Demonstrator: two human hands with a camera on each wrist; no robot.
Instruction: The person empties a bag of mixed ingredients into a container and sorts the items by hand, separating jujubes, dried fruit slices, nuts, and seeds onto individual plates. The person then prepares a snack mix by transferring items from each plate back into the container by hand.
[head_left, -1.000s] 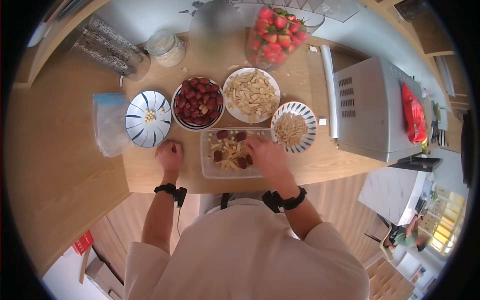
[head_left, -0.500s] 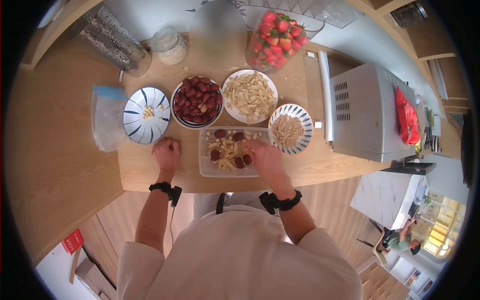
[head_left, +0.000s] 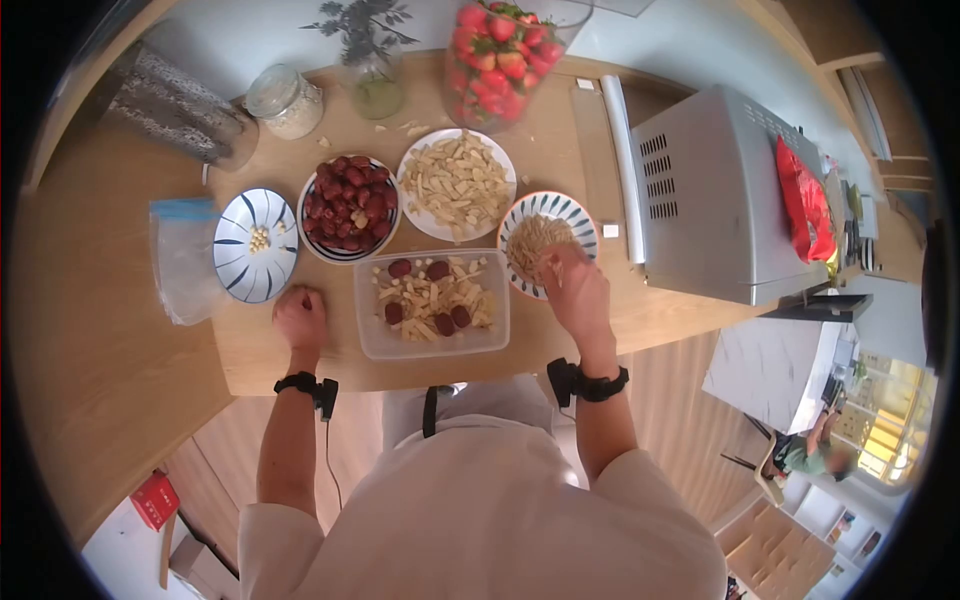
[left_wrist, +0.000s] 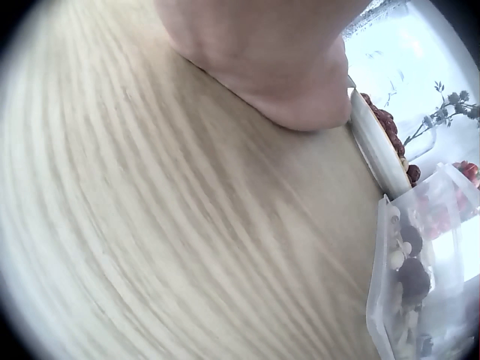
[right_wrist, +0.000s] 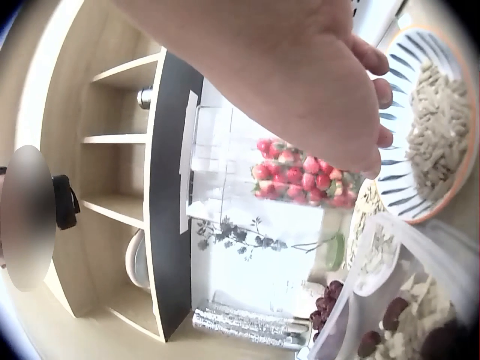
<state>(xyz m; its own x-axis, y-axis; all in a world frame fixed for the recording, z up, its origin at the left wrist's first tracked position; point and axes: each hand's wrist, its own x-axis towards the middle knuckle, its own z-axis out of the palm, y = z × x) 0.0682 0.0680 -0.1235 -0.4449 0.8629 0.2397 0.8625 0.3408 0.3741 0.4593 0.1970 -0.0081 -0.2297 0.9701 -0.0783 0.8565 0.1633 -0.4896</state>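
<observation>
My right hand (head_left: 582, 300) reaches over a striped, orange-rimmed bowl (head_left: 584, 222) of short pale pieces (head_left: 536, 240); its fingertips are right at those pieces in the head view. In the right wrist view the fingers (right_wrist: 382, 93) are bent and spaced apart, with nothing visible between them. Left of that bowl stands a clear plastic container (head_left: 432, 350), holding pale slices, small whitish bits and several red dates (head_left: 460, 316). Loosely curled, my left hand (head_left: 300, 318) rests on the table, below a blue-and-white bowl (head_left: 236, 272) with small pale round kernels (head_left: 260, 239).
Behind the container are a bowl of red dates (head_left: 348, 205) and a white plate (head_left: 484, 232) of pale slices. Clear bags (head_left: 184, 268) lie at the left. A glass jar (head_left: 286, 103), vase (head_left: 378, 95) and strawberry tub (head_left: 500, 75) stand behind; a grey appliance (head_left: 700, 205) is right.
My right hand has moved from the plastic container rightward to the striped bowl of pale pieces. The left hand stays resting on the table. The head view has shifted slightly.
</observation>
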